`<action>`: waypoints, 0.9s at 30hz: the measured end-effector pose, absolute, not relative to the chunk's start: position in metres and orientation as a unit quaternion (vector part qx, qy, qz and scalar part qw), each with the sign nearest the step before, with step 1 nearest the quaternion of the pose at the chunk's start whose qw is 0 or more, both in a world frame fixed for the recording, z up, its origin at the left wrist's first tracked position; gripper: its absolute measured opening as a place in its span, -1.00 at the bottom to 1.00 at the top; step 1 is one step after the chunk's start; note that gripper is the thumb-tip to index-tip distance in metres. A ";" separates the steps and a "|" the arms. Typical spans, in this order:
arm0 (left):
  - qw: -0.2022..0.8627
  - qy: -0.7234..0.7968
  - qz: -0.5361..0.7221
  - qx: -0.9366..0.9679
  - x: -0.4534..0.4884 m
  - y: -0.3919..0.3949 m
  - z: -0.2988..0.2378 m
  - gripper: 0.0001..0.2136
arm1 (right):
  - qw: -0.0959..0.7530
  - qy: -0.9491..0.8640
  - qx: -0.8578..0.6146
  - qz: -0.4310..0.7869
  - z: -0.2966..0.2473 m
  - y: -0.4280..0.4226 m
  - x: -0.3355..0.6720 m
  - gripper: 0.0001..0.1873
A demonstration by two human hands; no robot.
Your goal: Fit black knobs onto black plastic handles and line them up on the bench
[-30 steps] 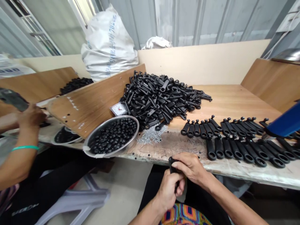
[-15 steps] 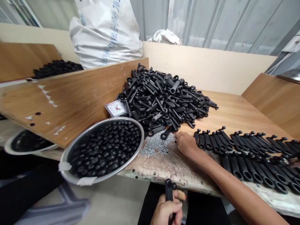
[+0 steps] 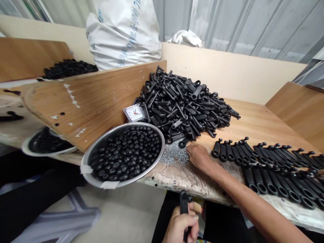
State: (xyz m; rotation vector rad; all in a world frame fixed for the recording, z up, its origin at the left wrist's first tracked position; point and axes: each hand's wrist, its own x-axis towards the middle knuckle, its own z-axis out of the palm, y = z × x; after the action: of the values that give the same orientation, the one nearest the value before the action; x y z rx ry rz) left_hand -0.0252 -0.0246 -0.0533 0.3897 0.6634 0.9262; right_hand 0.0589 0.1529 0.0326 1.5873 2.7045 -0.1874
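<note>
Grey ribbed wall (image 3: 227,25) behind cream panel (image 3: 227,72); wooden partition (image 3: 108,96) at left; pale floor (image 3: 124,209), grey plastic stool (image 3: 63,219) below.

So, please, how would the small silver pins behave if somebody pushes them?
The silver pins would probably scatter, since they lie loosely heaped, not in a container. Each looks stiff, being straight and metallic. Being so thin, a single one may roll or slip easily.

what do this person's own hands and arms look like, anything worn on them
Both the left hand and the right hand are ungloved. The right forearm is bare, with no sleeve, watch or bracelet showing. One left finger seems to wear a pale cover with a bit of red at its end, too small to tell what exactly.
</note>
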 end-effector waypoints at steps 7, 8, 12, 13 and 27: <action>0.810 0.334 0.464 0.132 -0.019 -0.027 -0.042 -0.74 | -0.083 0.862 0.486 -0.118 0.023 0.165 0.079 -0.81; 0.804 0.341 0.470 0.127 -0.019 -0.027 -0.040 -0.74 | -0.097 0.861 0.483 -0.129 0.022 0.167 0.082 -0.83; 0.786 0.353 0.490 0.132 -0.017 -0.023 -0.029 -0.78 | -0.143 0.852 0.469 -0.181 0.026 0.163 0.094 -0.85; 0.784 0.355 0.490 0.139 -0.016 -0.020 -0.026 -0.79 | -0.154 0.851 0.462 -0.197 0.030 0.158 0.097 -0.85; 0.762 0.393 0.475 0.198 0.024 -0.011 -0.002 -0.92 | -0.268 0.818 0.359 -0.362 0.055 0.057 0.154 -0.77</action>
State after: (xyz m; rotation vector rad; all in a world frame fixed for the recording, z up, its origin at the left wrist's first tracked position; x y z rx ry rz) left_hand 0.0237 -0.0106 -0.0016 0.4297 0.8547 1.0332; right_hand 0.1536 0.0575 0.0546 1.3733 3.1254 -1.3830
